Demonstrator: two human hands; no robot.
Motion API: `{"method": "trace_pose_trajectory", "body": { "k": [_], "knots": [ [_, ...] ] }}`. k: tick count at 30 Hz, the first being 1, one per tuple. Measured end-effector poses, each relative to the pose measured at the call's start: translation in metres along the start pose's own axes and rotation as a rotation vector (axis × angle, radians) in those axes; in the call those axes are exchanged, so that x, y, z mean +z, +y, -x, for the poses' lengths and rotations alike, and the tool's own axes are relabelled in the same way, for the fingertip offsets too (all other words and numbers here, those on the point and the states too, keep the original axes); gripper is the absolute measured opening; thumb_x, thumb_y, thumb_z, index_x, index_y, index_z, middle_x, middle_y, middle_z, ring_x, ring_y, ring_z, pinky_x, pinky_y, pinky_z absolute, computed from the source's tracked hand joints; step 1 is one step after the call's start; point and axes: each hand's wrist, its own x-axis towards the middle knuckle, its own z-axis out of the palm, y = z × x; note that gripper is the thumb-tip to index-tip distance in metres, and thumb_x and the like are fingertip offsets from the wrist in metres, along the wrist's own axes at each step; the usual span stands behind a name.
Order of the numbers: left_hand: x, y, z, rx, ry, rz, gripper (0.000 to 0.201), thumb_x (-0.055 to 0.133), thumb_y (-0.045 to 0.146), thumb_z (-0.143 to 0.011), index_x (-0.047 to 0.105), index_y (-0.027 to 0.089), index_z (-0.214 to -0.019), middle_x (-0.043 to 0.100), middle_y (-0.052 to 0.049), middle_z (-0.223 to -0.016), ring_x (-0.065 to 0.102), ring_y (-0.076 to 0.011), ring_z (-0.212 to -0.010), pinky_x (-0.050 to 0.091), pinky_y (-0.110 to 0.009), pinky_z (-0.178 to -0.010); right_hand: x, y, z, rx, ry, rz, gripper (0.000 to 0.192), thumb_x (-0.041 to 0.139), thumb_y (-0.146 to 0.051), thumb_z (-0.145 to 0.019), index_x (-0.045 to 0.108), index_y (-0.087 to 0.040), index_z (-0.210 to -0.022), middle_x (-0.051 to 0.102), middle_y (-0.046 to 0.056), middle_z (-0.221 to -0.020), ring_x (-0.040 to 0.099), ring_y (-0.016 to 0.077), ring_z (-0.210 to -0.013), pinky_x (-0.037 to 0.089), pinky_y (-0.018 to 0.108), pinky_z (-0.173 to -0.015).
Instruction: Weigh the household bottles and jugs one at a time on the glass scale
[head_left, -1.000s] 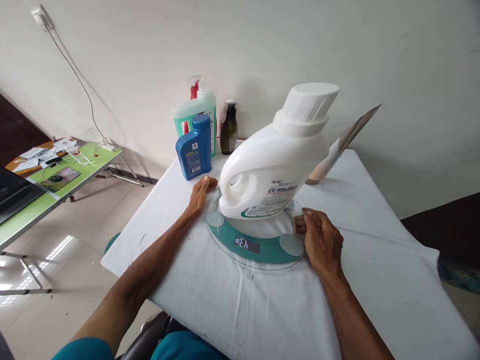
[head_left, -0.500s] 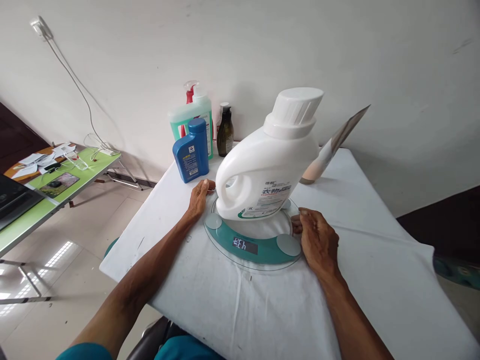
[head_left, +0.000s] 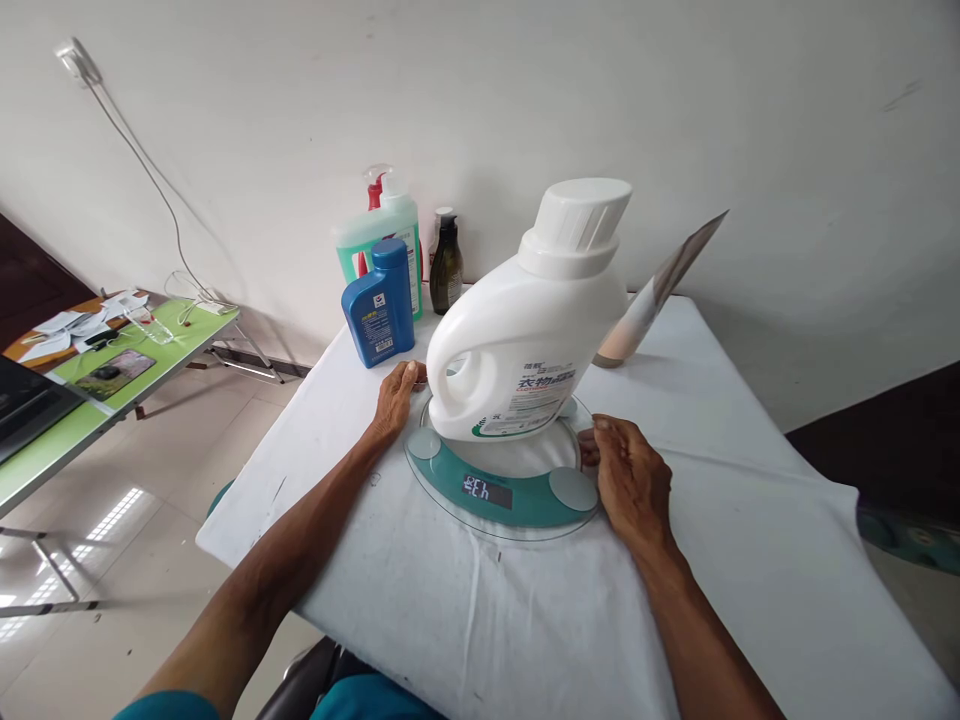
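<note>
A round glass scale (head_left: 450,488) with a green band and a lit digital display (head_left: 487,490) lies on the white-clothed table. On it stands a large white laundry detergent jug (head_left: 517,340) with a ribbed white cap, its handle toward the left. My left hand (head_left: 396,398) is at the scale's left rim, fingers closed against the edge and partly hidden. At the right rim, my right hand (head_left: 628,475) has its thumb and curled fingers closed on the glass edge. Neither hand touches the jug.
Behind the scale stand a blue bottle (head_left: 379,310), a green liquid bottle (head_left: 405,230) and a dark pump bottle (head_left: 448,265). A tapered tube (head_left: 637,325) stands behind the jug. At left is a green table (head_left: 180,335) with a laptop (head_left: 34,400) and papers.
The whole view has shifted slightly. Both hands stay at the scale's rim, and the jug stays on top.
</note>
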Motion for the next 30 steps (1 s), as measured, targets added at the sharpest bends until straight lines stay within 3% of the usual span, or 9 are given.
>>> {"method": "trace_pose_trajectory", "body": {
  "k": [14,30],
  "knots": [
    [-0.0014,0.0055,-0.0004,0.009,0.011,-0.038,0.050,0.050,0.062,-0.104,0.074,0.019,-0.093,0.080,-0.012,-0.106,0.071,-0.0296,-0.111,0.059,-0.039,-0.095,-0.0017,-0.0014,0.0009,-0.003,-0.014,0.002,0.062,0.053,-0.081,-0.089,0.069,-0.023,-0.105,0.080,0.012,-0.093,0.072,0.0278,-0.072,0.059,0.043,-0.073],
    [-0.0013,0.0050,-0.0004,0.032,0.007,-0.052,0.049,0.050,0.064,-0.102,0.072,0.020,-0.094,0.079,-0.010,-0.103,0.072,-0.0271,-0.100,0.059,-0.039,-0.093,-0.0030,-0.0023,0.0006,-0.005,-0.026,0.019,0.057,0.051,-0.076,-0.089,0.067,-0.024,-0.106,0.079,0.010,-0.092,0.073,0.0272,-0.074,0.058,0.043,-0.076]
  ]
}}
